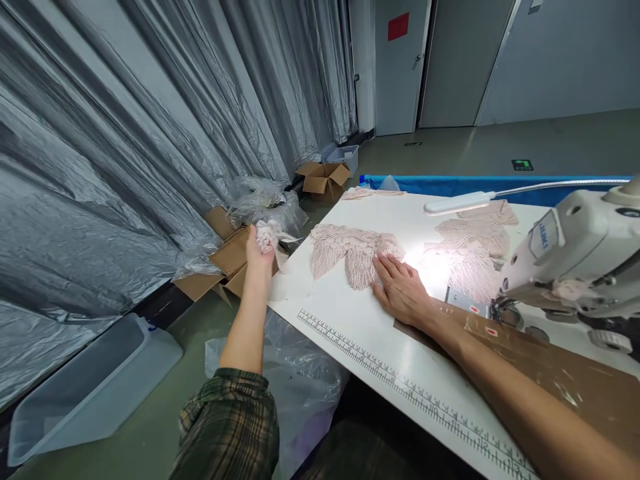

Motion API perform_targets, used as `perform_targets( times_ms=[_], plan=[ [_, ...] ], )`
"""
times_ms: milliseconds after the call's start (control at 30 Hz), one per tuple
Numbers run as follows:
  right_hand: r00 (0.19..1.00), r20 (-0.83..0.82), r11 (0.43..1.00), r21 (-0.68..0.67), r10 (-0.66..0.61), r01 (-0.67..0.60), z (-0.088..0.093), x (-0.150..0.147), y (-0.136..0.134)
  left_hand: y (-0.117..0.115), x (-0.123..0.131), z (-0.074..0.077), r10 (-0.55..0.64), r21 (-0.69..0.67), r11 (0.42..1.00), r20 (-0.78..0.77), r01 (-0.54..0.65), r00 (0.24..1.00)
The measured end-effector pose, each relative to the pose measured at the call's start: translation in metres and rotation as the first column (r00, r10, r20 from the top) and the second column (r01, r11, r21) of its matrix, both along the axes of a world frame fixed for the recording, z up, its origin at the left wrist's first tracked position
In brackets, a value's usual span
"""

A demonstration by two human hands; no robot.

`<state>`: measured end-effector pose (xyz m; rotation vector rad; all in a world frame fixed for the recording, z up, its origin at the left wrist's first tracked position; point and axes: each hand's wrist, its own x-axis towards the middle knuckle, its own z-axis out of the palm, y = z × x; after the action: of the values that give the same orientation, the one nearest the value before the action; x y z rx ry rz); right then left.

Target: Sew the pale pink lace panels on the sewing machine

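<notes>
My left hand is closed around a bunched piece of pale pink lace, held out past the left edge of the white table. A loose end of it hangs toward the tabletop. My right hand lies flat, fingers stretched, with its fingertips on the right end of a pink lace piece with leaf-shaped flaps. More pink lace is heaped beside the sewing machine, partly at its needle area. The machine's lamp lights the cloth brightly.
Ruler markings run along the table's near edge. Open cardboard boxes and clear plastic bags lie left of the table. A clear plastic bin stands on the floor near a silver curtain. Another strip of lace lies at the far edge.
</notes>
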<state>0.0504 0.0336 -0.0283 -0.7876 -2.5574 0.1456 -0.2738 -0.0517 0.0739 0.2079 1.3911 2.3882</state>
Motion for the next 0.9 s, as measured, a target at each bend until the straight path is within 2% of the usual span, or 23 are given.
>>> perform_targets(
  times_ms=[100, 200, 233, 300, 333, 367, 433, 467, 533, 600, 700, 767, 900],
  plan=[
    [1.000, -0.022, 0.999, -0.046, 0.006, -0.007, 0.000, 0.001, 0.000, -0.028, 0.001, 0.019, 0.156, -0.009, 0.988, -0.016, -0.156, 0.988],
    [0.995, -0.100, 0.997, -0.069, 0.024, -0.031, 0.005, 0.001, -0.001, -0.046, 0.021, 0.031, 0.192, -0.042, 0.980, -0.047, -0.194, 0.980],
    [0.986, -0.162, 0.996, -0.069, 0.036, -0.048, 0.008, 0.002, -0.002, -0.050, 0.033, 0.031, 0.171, -0.053, 0.983, -0.064, -0.174, 0.983],
    [0.946, -0.318, 0.990, -0.090, 0.071, -0.105, 0.018, 0.003, -0.006, -0.053, 0.065, 0.029, 0.041, -0.096, 0.994, -0.109, -0.052, 0.993],
    [0.919, -0.385, 0.981, -0.128, 0.089, -0.149, 0.024, 0.005, -0.009, -0.054, 0.085, 0.027, -0.134, -0.206, 0.973, -0.156, 0.100, 0.979],
    [0.900, -0.423, 0.962, -0.187, 0.105, -0.200, 0.031, 0.008, -0.014, -0.055, 0.105, 0.025, -0.294, -0.299, 0.926, -0.182, 0.232, 0.938],
    [0.907, -0.399, 0.886, -0.362, 0.136, -0.292, 0.048, 0.017, -0.025, -0.056, 0.145, 0.022, -0.587, -0.412, 0.776, -0.197, 0.477, 0.785],
    [0.918, -0.362, 0.829, -0.454, 0.163, -0.326, 0.056, 0.025, -0.031, -0.056, 0.162, 0.022, -0.697, -0.456, 0.689, -0.204, 0.563, 0.687],
    [0.924, -0.320, 0.714, -0.596, 0.209, -0.368, 0.071, 0.044, -0.043, -0.055, 0.191, 0.023, -0.823, -0.500, 0.555, -0.214, 0.665, 0.526],
    [0.908, -0.341, 0.584, -0.696, 0.243, -0.418, 0.082, 0.068, -0.055, -0.052, 0.211, 0.024, -0.880, -0.503, 0.473, -0.224, 0.723, 0.420],
    [0.866, -0.433, 0.390, -0.774, 0.250, -0.500, 0.089, 0.111, -0.069, -0.044, 0.230, 0.025, -0.938, -0.493, 0.346, -0.201, 0.799, 0.282],
    [0.862, -0.445, 0.309, -0.807, 0.244, -0.504, 0.090, 0.140, -0.079, -0.039, 0.239, 0.025, -0.971, -0.485, 0.228, -0.171, 0.844, 0.165],
    [0.899, -0.383, 0.202, -0.883, 0.214, -0.424, 0.089, 0.192, -0.094, -0.036, 0.255, 0.024, -0.992, -0.534, -0.022, -0.094, 0.845, -0.086]
  ],
)
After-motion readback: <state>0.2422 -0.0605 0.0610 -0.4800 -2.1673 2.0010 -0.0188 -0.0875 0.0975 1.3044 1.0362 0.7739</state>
